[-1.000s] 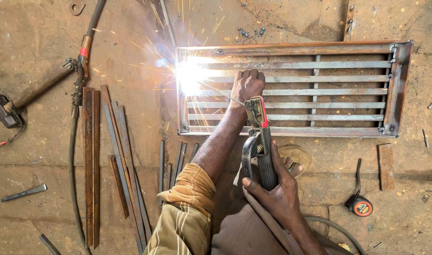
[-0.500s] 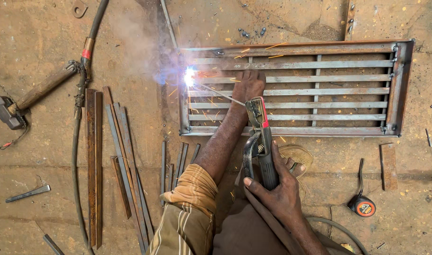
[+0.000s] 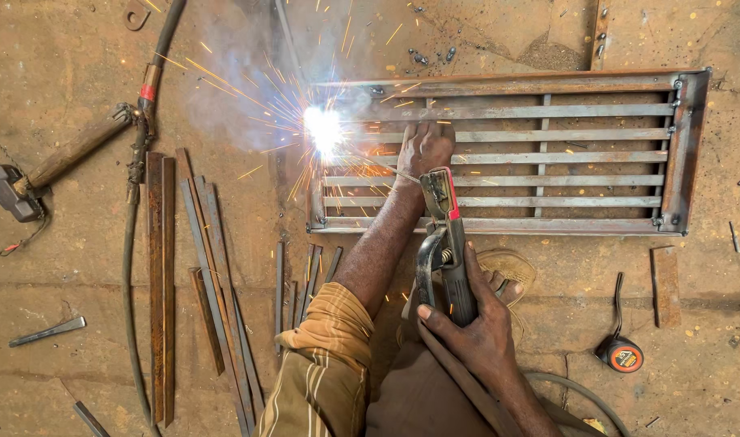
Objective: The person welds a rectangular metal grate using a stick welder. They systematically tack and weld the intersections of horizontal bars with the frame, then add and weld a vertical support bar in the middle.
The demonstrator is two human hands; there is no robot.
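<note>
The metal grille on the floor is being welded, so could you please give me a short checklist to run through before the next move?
1. Left hand steadies the grille: ok, it presses on the bars.
2. Right hand grips the electrode holder: ok.
3. Arc sits at the grille's left end: ok.
4. Left hand clear of sparks: not ok, bare and close to the arc.
5. Loose metal strips clear of sparks: cannot tell.
6. Hammer out of the way: ok, it lies far left.
</note>
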